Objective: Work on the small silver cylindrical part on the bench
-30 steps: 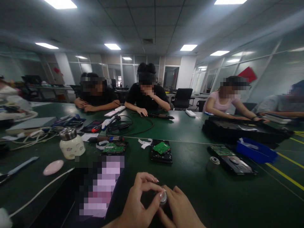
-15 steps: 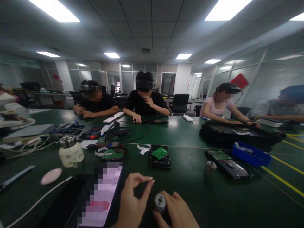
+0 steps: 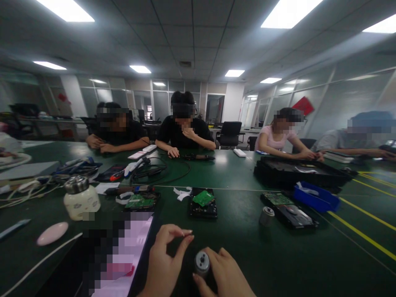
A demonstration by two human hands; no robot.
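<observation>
At the bottom middle my right hand [image 3: 224, 274] is closed round a small silver metal cylinder [image 3: 202, 262], its round end facing up. My left hand [image 3: 165, 260] hovers just left of it, thumb and forefinger pinched together a little above the cylinder and apart from it; whether anything sits in the pinch I cannot make out. Both hands are over the dark green table [image 3: 241, 243]. A tablet with a pink screen [image 3: 119, 255] lies right beside my left hand.
Two opened hard drives with green boards [image 3: 203, 203] [image 3: 142, 201] lie ahead, another drive [image 3: 289, 208] and a second metal cylinder [image 3: 266, 216] to the right by a blue tray [image 3: 315, 197]. A white jar [image 3: 81, 198], cables and tools sit left. Several people work across the table.
My left fingers have lifted off the cylinder's top and now pinch just above it. The camera has turned slightly right, so the scene shifted left.
</observation>
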